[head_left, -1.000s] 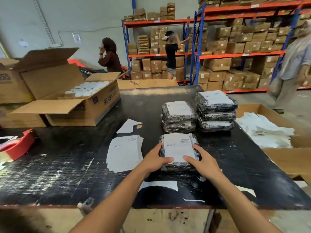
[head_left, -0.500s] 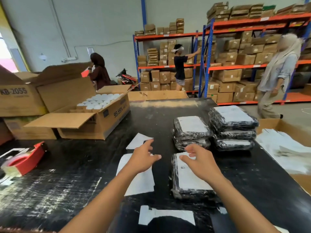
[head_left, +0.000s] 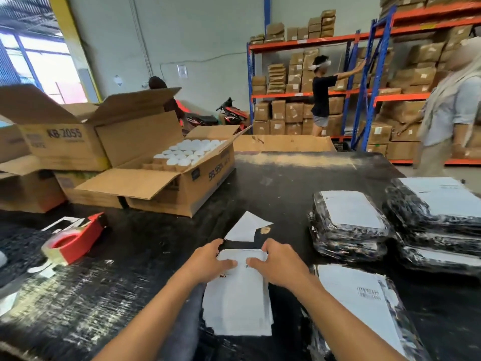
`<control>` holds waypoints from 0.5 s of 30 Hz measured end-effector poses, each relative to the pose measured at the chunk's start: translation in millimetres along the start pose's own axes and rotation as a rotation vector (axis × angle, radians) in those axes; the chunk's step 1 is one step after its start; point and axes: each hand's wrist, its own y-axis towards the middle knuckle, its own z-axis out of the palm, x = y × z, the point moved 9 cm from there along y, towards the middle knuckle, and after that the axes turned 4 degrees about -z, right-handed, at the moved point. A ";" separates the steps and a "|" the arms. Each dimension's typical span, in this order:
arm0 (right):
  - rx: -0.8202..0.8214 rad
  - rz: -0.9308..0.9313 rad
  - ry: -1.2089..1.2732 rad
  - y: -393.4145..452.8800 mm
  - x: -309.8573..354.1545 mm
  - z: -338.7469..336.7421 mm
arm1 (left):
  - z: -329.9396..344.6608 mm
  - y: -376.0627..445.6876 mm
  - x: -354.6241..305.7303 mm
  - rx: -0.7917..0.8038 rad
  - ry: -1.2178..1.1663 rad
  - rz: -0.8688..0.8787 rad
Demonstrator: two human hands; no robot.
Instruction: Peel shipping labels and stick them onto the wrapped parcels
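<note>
**Hands leave the labelled parcel for the label stack**

The black tabletop (head_left: 273,183) fills the view, its far edge at 12 o'clock against a flat carton; the open carton of white caps (head_left: 166,175) sits at 10 o'clock, well apart from the work. At 3 o'clock stand two piles of wrapped parcels (head_left: 348,225), each already labelled on top; at 4 o'clock, just beside the right forearm, lies the parcel (head_left: 364,303) both hands were pressing a second ago, its label now on and released; that one looks finished, so the next step is likely a fresh label. The stack of labels (head_left: 238,300) lies at 6 o'clock, near the tabletop's front edge; a loose backing scrap (head_left: 246,227) rests just beyond it at 12 o'clock. The left hand (head_left: 208,261) and right hand (head_left: 279,264) have come onto the stack's far end, fingertips curled down on the top sheet, thumbs nearly meeting; whether a corner is pinched yet I cannot tell. The red tape dispenser (head_left: 75,241) sits at 9 o'clock with open tabletop between; room to lift is ample ahead and left, tighter on the right.
</note>
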 end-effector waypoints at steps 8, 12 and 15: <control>-0.045 0.170 0.244 11.4 -9.9 19.4 | 0.5 12.7 3.2 0.094 0.061 0.108; -0.141 0.236 0.386 6.0 -18.7 16.6 | -2.7 10.3 -4.9 0.107 0.207 0.136; -0.146 0.240 0.346 0.1 -17.2 8.9 | -2.7 8.7 -10.1 0.130 0.279 0.159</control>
